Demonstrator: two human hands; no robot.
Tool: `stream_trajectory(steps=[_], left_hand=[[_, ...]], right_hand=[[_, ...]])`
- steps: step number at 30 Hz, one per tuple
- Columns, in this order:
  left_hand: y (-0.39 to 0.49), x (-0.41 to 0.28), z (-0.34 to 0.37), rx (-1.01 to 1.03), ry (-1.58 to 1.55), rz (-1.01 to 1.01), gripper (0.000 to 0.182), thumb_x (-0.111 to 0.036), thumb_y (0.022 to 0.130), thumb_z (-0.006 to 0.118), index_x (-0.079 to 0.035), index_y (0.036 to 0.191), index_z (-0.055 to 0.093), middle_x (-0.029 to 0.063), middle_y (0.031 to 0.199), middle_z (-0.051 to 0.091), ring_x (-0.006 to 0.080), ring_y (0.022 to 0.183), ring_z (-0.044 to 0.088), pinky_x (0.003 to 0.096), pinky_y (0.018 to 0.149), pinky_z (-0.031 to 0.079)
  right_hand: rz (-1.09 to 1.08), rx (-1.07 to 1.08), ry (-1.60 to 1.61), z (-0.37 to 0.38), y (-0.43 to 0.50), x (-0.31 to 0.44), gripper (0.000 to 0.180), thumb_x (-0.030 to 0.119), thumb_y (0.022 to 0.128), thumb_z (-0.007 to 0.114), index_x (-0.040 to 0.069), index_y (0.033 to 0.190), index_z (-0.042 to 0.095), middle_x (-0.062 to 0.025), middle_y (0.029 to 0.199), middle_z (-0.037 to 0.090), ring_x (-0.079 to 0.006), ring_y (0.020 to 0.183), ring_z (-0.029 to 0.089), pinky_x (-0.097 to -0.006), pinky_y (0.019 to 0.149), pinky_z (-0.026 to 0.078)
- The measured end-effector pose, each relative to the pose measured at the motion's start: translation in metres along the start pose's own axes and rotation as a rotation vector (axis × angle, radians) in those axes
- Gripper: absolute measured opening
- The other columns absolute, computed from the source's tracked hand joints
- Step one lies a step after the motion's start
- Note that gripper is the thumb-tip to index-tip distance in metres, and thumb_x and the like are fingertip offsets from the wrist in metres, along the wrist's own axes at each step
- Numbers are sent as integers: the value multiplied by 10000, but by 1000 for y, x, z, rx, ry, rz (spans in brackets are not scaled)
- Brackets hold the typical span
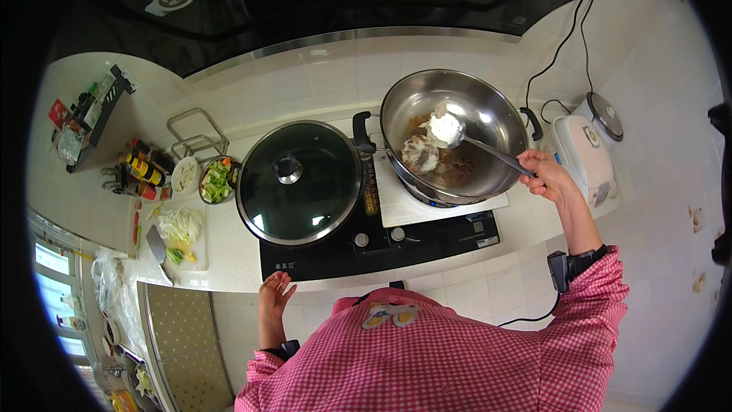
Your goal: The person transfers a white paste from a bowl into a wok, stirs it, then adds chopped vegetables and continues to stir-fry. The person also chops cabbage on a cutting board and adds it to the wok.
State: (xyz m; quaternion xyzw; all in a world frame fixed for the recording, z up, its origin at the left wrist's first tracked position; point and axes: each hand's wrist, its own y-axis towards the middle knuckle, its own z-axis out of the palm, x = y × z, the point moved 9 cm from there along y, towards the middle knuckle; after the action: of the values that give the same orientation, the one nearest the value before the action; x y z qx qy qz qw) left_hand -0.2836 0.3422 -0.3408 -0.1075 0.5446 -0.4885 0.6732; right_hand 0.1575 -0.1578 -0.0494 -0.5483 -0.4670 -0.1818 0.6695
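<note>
My right hand grips the dark handle of a metal ladle. The ladle's bowl is down inside a stainless-steel wok, next to a pale, whitish lump of food. A second lump, brown and white, lies at the wok's left side, and brownish residue coats the bottom around it. My left hand is at the front edge of the black cooktop, fingers apart and holding nothing. Left of the wok sits a large pan under a dark glass lid with a round knob.
At the left, a cutting board carries shredded pale vegetable and a cleaver. Behind it stand a bowl of chopped greens, a white bowl and sauce bottles. A rice cooker is at the right; the range hood hangs above.
</note>
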Motion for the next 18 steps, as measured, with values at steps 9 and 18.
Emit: stream_trajectory(steps=[9,18], left_hand=[[6,3,5,3,7,-19,163,-61,908,580,-60,1070,583,95,1033,658,236,947,646,492,838,548],[11,4,0,16,-1,-21,156,-72,920,566,-67,1075,582,85,1031,656,237,955,641,498,853,540]], right_hand=[[-80,-48,-132,30,-33,11,67,135,972,477,88,1006,510,-62,640,506,-36,403,268,-209,349,171],[-99,-114,-262,41,-101,19,103,148,965,495,88,1042,526,-42,612,514,-35,388,247,-229,348,159]])
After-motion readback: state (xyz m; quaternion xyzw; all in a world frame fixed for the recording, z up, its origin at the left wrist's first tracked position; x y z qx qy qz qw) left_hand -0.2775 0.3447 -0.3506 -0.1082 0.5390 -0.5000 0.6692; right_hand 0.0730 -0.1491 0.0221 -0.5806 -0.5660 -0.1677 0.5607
